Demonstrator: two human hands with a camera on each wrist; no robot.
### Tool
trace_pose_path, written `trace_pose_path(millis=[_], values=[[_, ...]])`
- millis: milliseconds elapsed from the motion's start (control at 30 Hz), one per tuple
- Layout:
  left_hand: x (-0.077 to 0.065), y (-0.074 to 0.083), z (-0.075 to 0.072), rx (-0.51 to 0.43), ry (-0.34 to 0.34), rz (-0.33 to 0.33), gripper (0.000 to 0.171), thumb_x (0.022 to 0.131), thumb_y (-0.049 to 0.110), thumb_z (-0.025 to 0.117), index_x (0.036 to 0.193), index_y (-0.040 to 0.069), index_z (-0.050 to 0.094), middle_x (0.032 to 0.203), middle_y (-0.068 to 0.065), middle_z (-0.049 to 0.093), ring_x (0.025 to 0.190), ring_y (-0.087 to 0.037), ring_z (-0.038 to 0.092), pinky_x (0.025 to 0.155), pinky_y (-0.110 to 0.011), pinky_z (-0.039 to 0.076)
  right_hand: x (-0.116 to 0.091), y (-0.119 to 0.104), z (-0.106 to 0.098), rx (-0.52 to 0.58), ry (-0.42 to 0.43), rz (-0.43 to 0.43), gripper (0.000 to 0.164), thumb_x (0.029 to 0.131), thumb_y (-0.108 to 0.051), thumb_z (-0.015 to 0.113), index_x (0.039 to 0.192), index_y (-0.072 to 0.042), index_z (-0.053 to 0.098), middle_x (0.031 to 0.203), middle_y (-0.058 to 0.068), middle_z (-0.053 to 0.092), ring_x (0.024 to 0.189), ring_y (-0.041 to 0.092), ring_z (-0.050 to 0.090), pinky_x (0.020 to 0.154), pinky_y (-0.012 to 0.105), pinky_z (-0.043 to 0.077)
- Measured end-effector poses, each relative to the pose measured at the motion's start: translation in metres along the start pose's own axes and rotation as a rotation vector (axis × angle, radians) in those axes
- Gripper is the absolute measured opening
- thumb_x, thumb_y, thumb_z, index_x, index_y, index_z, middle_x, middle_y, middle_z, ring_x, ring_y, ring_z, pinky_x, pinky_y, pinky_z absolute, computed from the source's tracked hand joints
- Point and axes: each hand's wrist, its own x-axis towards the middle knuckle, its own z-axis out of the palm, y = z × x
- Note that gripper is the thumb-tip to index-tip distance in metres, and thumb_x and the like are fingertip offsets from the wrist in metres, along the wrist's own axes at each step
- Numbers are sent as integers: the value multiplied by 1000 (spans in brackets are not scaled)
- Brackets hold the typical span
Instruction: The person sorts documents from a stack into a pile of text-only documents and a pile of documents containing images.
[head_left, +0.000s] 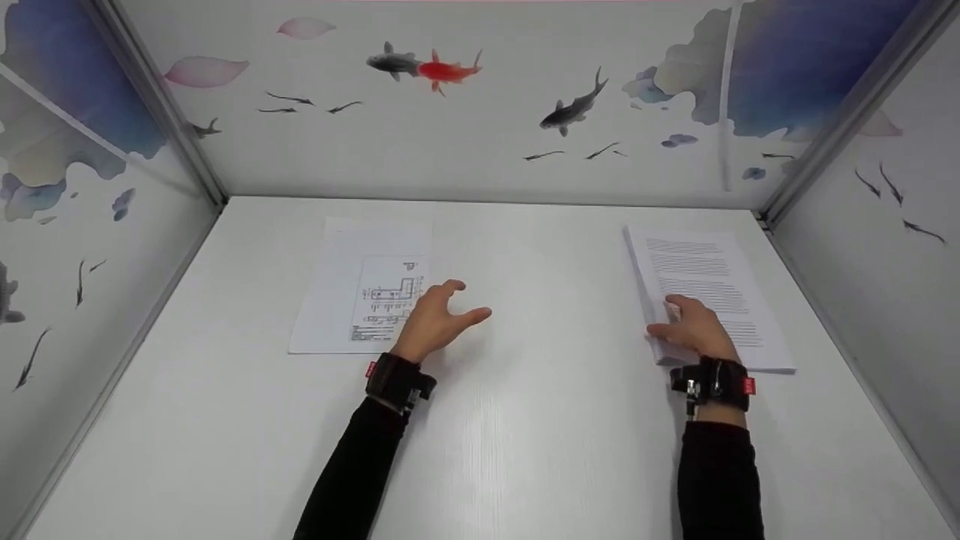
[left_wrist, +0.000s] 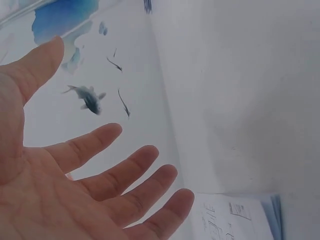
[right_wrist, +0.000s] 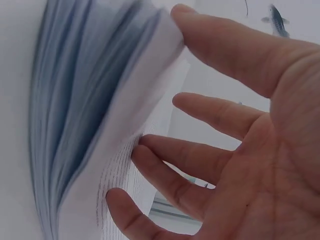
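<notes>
My left hand (head_left: 431, 322) is over the right side of a sheet with a printed line drawing (head_left: 375, 311), thumb and fingers spread, holding nothing. In the left wrist view its palm and fingers (left_wrist: 142, 200) show extended, with the drawing paper (left_wrist: 215, 220) below. At the right, my right hand (head_left: 701, 330) rests on a stack of printed paper (head_left: 694, 262). In the right wrist view the thumb (right_wrist: 220, 45) touches the upper edge of the stack, while the other fingers lie against the text page. The stack's sheet edges (right_wrist: 65, 110) look fanned and uneven.
Both paper piles lie on a white table (head_left: 480, 435). White panels (head_left: 480, 150) with painted fish surround its back and sides. A metal corner post (head_left: 832, 120) rises at the back right. Black camera bands (head_left: 394, 379) circle both wrists.
</notes>
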Motion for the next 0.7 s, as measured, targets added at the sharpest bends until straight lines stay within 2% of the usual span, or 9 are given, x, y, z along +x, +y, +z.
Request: trace_pose_path(millis=[167,300,400,500,567,633,700], values=[[2,-2,3,-15,-11,26,71,85,54,70,137,9,54,143,-14,53,136,-29,46,110,-46,38,-1,2,0,3,43,-28,68,92,-21,56,150,3,30,146,36,38,130,48,43,104,59,39],[2,-2,5,-25,-14,58,61,90,47,67,134,7,55,140,-17,55,133,-32,48,109,-47,39,0,3,6,-44,190,-56,57,87,-7,42,143,6,41,131,35,52,113,45,55,91,56,47],[1,-1,7,-25,-17,69,57,92,43,66,134,6,56,138,-20,55,131,-34,50,107,-47,40,1,7,10,-61,318,-70,49,88,-1,38,135,6,52,115,32,62,97,42,60,79,52,50],[1,2,8,-12,-23,73,56,93,43,64,134,7,55,139,-19,54,131,-33,50,107,-47,41,-2,10,9,-44,409,-75,45,90,1,35,130,4,57,110,30,64,90,41,61,74,54,49],[1,4,9,-1,-30,74,56,94,43,63,135,7,54,139,-19,54,131,-32,50,107,-47,41,-5,10,6,-40,455,-95,47,91,1,33,133,2,55,114,31,63,92,42,60,75,56,48],[1,5,9,10,-40,72,56,94,44,62,136,8,54,140,-18,54,131,-31,50,107,-47,41,-8,7,2,-33,479,-113,54,91,2,32,142,-3,47,100,32,62,76,38,58,63,52,48],[2,6,9,11,-52,65,57,94,44,62,137,8,53,141,-18,53,131,-31,50,107,-47,41,-10,4,0,-26,484,-134,61,89,6,31,148,-9,40,86,30,59,59,30,51,50,44,43]])
